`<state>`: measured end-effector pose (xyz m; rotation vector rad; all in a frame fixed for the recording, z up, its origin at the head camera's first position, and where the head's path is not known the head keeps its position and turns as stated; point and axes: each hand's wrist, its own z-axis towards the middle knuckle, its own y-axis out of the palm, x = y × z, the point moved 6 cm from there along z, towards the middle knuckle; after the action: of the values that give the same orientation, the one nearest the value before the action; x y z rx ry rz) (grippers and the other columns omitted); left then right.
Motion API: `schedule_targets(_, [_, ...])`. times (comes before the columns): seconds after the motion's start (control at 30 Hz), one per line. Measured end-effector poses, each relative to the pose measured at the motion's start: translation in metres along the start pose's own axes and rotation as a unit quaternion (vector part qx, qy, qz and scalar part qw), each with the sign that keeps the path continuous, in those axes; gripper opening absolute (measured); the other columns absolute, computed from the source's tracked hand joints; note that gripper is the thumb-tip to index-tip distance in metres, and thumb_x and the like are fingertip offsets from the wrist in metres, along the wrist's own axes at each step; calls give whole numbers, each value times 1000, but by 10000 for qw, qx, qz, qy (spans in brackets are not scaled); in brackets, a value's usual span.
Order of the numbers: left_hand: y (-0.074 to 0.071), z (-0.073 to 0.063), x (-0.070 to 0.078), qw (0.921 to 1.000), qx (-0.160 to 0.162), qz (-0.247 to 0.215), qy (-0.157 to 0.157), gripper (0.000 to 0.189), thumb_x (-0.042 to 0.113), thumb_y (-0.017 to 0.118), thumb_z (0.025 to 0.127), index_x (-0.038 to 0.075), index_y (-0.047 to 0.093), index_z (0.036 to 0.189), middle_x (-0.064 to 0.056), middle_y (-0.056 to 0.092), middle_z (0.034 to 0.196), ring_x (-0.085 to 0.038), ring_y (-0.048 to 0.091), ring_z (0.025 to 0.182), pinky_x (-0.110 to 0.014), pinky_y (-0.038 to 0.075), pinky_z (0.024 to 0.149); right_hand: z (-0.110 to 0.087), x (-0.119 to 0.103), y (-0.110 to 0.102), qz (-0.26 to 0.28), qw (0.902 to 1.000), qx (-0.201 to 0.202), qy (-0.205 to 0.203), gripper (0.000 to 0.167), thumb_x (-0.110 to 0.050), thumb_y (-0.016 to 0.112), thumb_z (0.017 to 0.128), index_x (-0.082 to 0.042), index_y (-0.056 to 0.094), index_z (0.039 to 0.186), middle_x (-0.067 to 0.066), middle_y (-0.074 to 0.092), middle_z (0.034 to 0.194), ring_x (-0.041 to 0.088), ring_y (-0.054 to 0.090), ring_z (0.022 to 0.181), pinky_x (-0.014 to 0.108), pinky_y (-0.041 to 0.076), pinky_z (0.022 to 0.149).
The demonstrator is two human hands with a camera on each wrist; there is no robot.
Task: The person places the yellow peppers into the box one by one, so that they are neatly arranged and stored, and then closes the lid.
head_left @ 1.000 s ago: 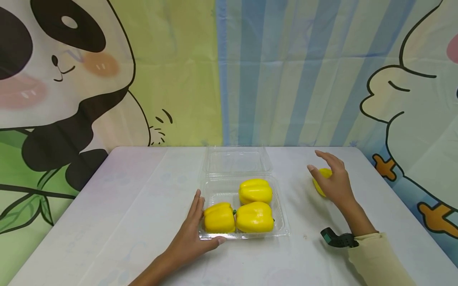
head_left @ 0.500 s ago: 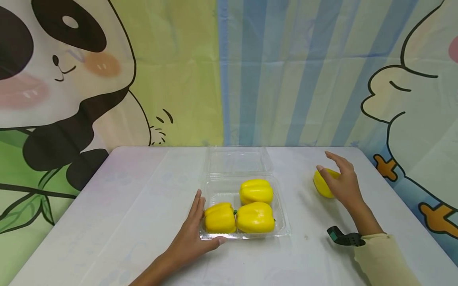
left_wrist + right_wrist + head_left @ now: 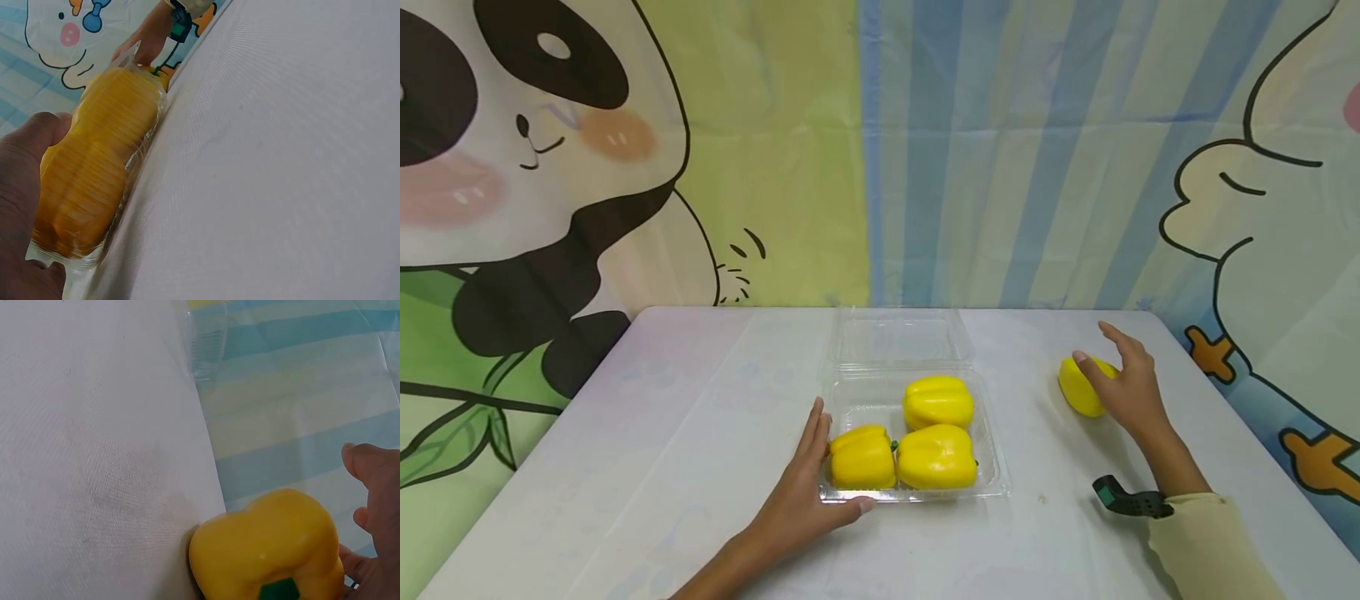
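Observation:
A clear plastic clamshell box (image 3: 859, 410) lies with its lid (image 3: 898, 340) folded back. Three yellow bell peppers sit inside: one front left (image 3: 861, 458), one front right (image 3: 937, 458) and one behind (image 3: 937, 402). My left hand (image 3: 797, 492) touches the box's front left corner, fingers straight along its side and thumb at the front edge. On the right, another yellow bell pepper (image 3: 1081, 390) stands on the table. My right hand (image 3: 1131, 387) is right beside it, thumb and fingers spread. In the right wrist view this pepper (image 3: 269, 550) shows its green stem end, with the thumb apart from it.
The white table (image 3: 685, 433) reaches back to a printed cloth backdrop (image 3: 1000, 167) with a panda and stripes. A dark camera strap (image 3: 1131, 502) is worn on the right wrist, below a pale yellow sleeve (image 3: 1210, 542).
My right hand has shifted a little to the right and back toward me around the lone bell pepper, exposing more of it. The left hand and the box stay in place.

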<state>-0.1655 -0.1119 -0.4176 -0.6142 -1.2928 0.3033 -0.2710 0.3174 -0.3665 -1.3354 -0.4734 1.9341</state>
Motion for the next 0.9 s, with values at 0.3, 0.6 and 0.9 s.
schedule_targets(0.3, [0, 0, 0, 10000, 7, 57, 53, 124, 55, 82, 71, 26, -3, 157, -1, -2, 163, -25, 19, 144, -52, 25, 110, 0, 9, 6, -291, 9978, -405, 431, 83, -43, 61, 94, -1, 21, 153, 35, 23, 150, 57, 18, 134, 78, 19, 97])
schedule_targets(0.6, [0, 0, 0, 10000, 18, 54, 76, 124, 54, 82, 71, 22, 0, 157, 0, -2, 163, -26, 19, 144, -53, 25, 110, 1, 17, 10, -414, 9919, -887, 812, 95, -48, 62, 91, 1, 10, 154, 37, 12, 151, 57, 17, 135, 77, 21, 97])
schedule_targets(0.9, [0, -1, 2, 9999, 29, 56, 110, 122, 51, 82, 72, 19, 2, 157, -1, -2, 163, -26, 20, 144, -53, 25, 110, -3, 23, 13, -693, 9806, -1463, 1103, 85, -56, 57, 92, 3, 33, 148, 38, 33, 142, 52, 39, 118, 65, 40, 92])
